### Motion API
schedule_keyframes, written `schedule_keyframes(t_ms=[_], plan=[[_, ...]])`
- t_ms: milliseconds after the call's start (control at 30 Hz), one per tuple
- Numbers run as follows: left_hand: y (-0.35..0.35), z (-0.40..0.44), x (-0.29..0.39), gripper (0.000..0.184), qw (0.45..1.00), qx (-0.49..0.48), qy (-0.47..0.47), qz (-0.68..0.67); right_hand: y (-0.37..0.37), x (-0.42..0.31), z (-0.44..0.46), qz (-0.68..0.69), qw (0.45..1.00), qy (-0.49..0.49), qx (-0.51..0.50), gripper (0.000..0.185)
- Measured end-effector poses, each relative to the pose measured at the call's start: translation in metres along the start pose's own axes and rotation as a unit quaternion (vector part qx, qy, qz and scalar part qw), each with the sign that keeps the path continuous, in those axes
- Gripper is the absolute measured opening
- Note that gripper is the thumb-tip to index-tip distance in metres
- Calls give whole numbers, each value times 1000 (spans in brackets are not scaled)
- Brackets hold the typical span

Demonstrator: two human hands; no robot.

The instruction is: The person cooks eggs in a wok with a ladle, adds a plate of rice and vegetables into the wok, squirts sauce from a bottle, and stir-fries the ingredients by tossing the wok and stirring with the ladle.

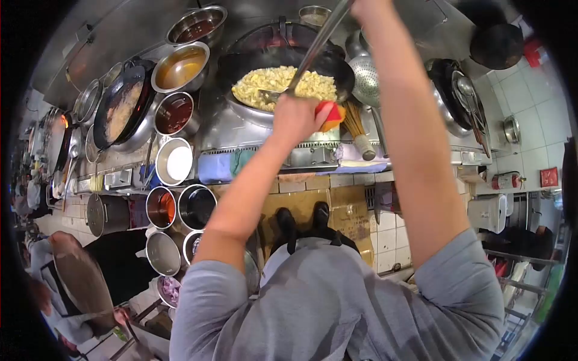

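Note:
A large black wok [344, 78] holds a heap of pale yellow chopped food [316, 86]. My left hand [296, 120] is closed at the wok's front edge, around a red and yellow cloth [331, 116]. A long metal ladle [316, 45] slants down from the top of the view, and its head rests in the food. My right hand [370, 9] is raised at the top edge, closed around the upper part of the ladle's handle, partly out of view.
Bowls of sauce [180, 67] and steel pots [174, 161] line the left side. A second wok [124, 108] stands further left. A perforated strainer [365, 81] and a bamboo brush [363, 144] lie right of the wok. Another person's arm [42, 295] shows at lower left.

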State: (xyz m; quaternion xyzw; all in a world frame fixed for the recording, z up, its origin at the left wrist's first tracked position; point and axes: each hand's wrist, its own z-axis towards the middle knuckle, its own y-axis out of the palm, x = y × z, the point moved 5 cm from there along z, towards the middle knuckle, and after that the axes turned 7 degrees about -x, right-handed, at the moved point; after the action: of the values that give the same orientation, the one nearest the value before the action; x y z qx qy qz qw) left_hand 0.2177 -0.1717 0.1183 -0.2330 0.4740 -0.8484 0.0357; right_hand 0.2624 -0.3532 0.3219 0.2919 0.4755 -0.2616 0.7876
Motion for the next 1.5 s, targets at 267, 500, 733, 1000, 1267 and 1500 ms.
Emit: schedule_keyframes(t_ms=[267,500,733,1000,1267,1500], plan=[[4,-68,39,47,960,-271,-65,32,-17,-25,-72,2,992,64,-107,15],[84,-66,-26,46,994,-48,-90,38,-16,55,-84,-27,991,-134,-5,17],[-39,-19,28,46,965,-241,-103,-1,-24,-55,-76,47,997,9,-64,18],[91,-119,-2,52,956,-278,-94,9,-28,30,-112,81,992,-89,-40,16],[8,-9,-1,45,994,-60,25,88,-7,-14,-113,41,996,-64,-53,22],[40,-87,18,46,967,-247,-55,32,-25,-7,-105,-8,997,18,-81,22]])
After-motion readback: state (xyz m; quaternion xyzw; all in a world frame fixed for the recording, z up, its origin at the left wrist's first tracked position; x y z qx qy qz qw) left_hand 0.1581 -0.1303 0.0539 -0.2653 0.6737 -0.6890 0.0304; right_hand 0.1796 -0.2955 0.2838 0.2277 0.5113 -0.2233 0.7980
